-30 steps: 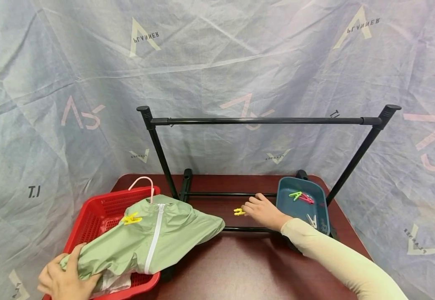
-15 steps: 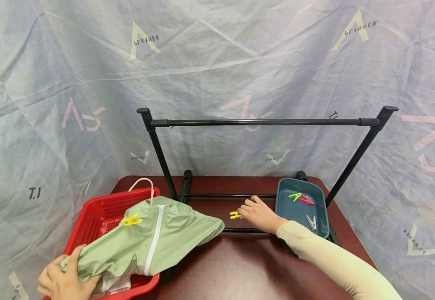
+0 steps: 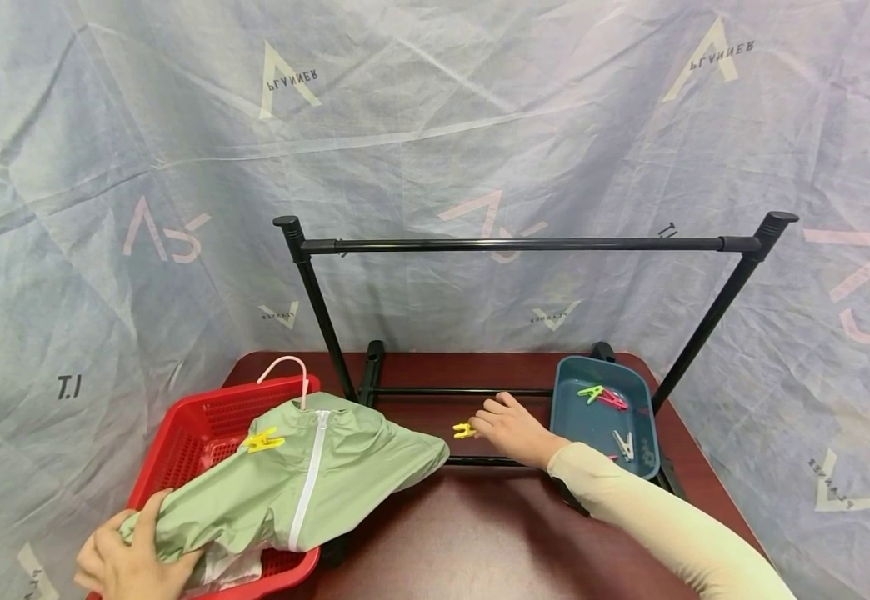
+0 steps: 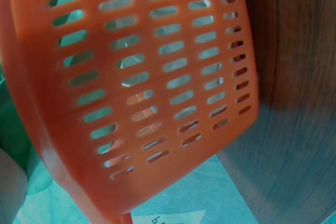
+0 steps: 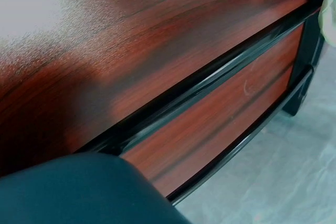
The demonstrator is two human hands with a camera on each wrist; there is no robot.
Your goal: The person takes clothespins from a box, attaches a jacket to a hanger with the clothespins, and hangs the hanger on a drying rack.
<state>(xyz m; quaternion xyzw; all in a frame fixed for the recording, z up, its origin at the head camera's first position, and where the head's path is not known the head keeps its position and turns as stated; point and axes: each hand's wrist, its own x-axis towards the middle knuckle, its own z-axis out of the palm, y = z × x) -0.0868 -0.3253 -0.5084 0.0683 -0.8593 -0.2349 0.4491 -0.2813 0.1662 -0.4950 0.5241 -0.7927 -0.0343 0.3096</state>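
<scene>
A light green jacket with a white zipper lies over the red basket, a pale pink hanger hook rising from its collar. One yellow clothespin sits at its shoulder on the left. My left hand grips the end of the jacket's left-side sleeve at the basket's near left rim. My right hand pinches another yellow clothespin over the rack's base, a short way right of the other sleeve's tip. In the left wrist view, the slotted basket wall hides most of the jacket.
A black clothes rack stands on the dark red table, its crossbar above both hands. At the right, a blue tray holds a green clothespin, a pink one and a white one. White cloth lies in the basket.
My right hand has moved left, away from the blue tray and towards the jacket, carrying the yellow clothespin. My left hand and the jacket have stayed in place.
</scene>
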